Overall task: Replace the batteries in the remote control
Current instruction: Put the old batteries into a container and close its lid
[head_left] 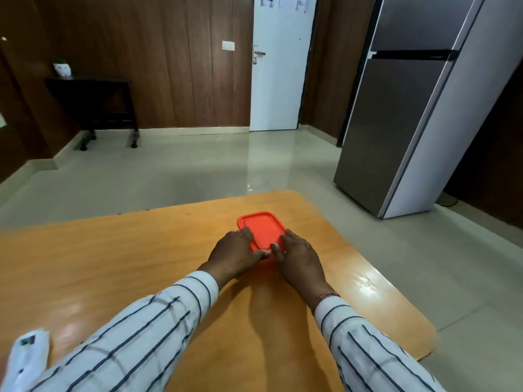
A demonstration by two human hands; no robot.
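Remote control (pixel 27 353): lying at the near left corner of the bench (pixel 127 264), white and blurred, well apart from both hands; nobody is touching it.
Orange box (pixel 261 230): a small lidded plastic container near the far edge of the bench, lid still on; what is inside cannot be seen.
Left hand (pixel 235 253): fingers (pixel 249 233) curled against the box's left side, thumb on the near lid edge.
Right hand (pixel 298 257): fingers spread over the right near corner, pressing or holding the lid rim; not lifting anything.
Handling, box: looks light and a bit flexible; the lid should peel best from a corner while the other hand steadies the base.
Handling, remote: light, rigid, smooth plastic; probably best held by its long sides, back upward, to slide the cover.
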